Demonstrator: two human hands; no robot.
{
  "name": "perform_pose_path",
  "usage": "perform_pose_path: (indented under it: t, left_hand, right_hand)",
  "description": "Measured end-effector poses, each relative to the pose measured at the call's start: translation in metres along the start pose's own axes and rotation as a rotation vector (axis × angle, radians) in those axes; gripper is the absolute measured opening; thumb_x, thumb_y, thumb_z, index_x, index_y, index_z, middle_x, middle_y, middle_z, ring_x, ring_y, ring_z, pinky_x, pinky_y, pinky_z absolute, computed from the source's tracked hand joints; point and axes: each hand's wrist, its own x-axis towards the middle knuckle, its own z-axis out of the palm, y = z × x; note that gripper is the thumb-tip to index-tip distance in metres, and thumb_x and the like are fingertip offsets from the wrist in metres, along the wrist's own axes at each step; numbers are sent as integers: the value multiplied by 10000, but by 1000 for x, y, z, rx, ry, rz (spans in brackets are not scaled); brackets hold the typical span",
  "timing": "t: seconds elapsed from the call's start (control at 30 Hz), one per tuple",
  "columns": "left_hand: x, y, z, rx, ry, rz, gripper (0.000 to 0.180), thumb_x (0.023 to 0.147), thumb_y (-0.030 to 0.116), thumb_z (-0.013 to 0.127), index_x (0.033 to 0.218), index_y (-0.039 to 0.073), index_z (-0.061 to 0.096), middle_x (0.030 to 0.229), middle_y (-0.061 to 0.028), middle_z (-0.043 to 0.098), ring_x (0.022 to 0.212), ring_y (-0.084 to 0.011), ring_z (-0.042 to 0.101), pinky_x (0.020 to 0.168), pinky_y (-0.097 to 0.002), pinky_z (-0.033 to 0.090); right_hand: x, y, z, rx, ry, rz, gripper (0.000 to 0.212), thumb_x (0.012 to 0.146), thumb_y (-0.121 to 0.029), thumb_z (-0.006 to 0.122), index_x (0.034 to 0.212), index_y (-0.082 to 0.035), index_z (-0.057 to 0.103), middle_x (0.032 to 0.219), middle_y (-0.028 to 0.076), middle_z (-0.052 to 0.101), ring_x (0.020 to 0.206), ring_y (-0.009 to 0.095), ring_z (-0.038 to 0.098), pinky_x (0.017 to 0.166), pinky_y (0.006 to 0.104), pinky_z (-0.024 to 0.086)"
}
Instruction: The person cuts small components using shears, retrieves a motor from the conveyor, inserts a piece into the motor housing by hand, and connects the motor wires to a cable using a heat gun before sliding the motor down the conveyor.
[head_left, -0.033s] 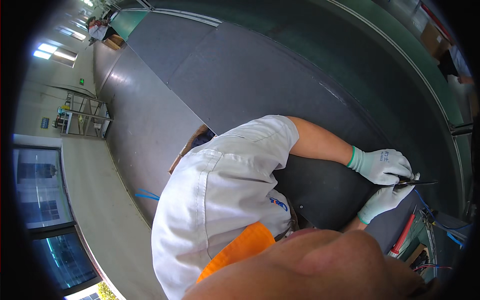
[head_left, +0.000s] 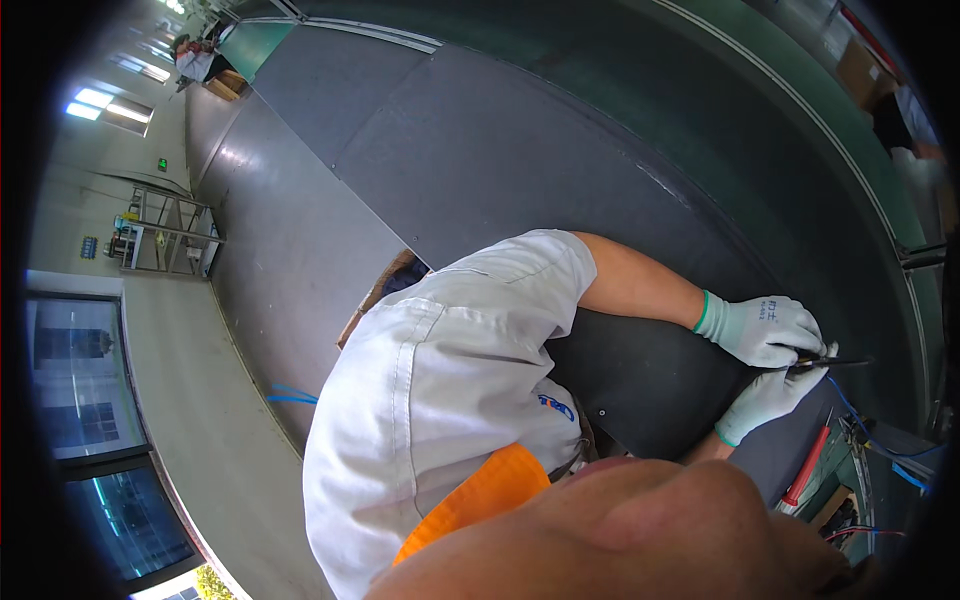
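My left hand (head_left: 765,330), in a white knit glove with a green cuff, has its fingers bent and pinched together. My right hand (head_left: 770,402), gloved the same way, meets it fingertip to fingertip from below. Between them both hands hold a thin dark strip-like piece (head_left: 850,362), one end of which juts out past the fingers. Its kind cannot be made out, and the fingers cover much of it. A blue wire (head_left: 845,398) runs from beside the right fingertips toward the bench edge. Close to the right hand lies a red pen-shaped tool (head_left: 808,465) with a thin tip and a pale end.
Dark grey matting (head_left: 520,150) covers the long bench under my arms. Red and blue wires (head_left: 865,532) and a small box (head_left: 832,510) sit at the lower right. A metal rack (head_left: 175,230) stands by the wall. Another person (head_left: 195,62) sits far off.
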Motion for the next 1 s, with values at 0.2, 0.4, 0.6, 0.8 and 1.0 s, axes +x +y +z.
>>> perform_pose_path:
  t: [0.2,0.4,0.6,0.8,1.0]
  left_hand:
    - [1,1,3,29,44,75,380,834,103,643,1208,43,677,1167,-143,679,1048,-340,642,907,-449,506]
    - [0,0,-7,88,-42,33,378,860,54,622,1234,10,656,1234,-150,655,1113,-334,618,955,-440,493]
    - [-4,-3,-9,104,-84,-56,378,871,79,627,1242,10,650,1204,-163,663,1088,-345,631,947,-453,499]
    - [-5,-7,7,88,16,73,368,869,111,643,1225,16,664,1192,-146,669,1076,-346,639,915,-464,503]
    - [-5,-2,0,116,-33,13,358,875,131,642,1216,28,678,1190,-140,668,1033,-328,643,892,-450,509]
  right_hand:
    - [-3,-4,0,91,-11,-14,535,1018,32,516,1533,26,369,1462,121,475,1329,203,484,1143,332,390]
    - [-1,0,2,-56,-53,1,642,948,109,533,1554,46,329,1542,115,441,1379,181,460,1155,322,368]
    - [2,8,0,-111,-60,18,606,939,107,546,1521,51,389,1532,130,490,1342,181,506,1134,314,393]
    - [0,7,-9,18,-51,-4,544,1006,44,536,1526,54,378,1484,100,502,1289,172,526,1114,317,429]
    - [-1,-4,-2,-69,-53,48,545,1011,17,540,1534,19,388,1473,112,507,1293,195,531,1113,326,429]
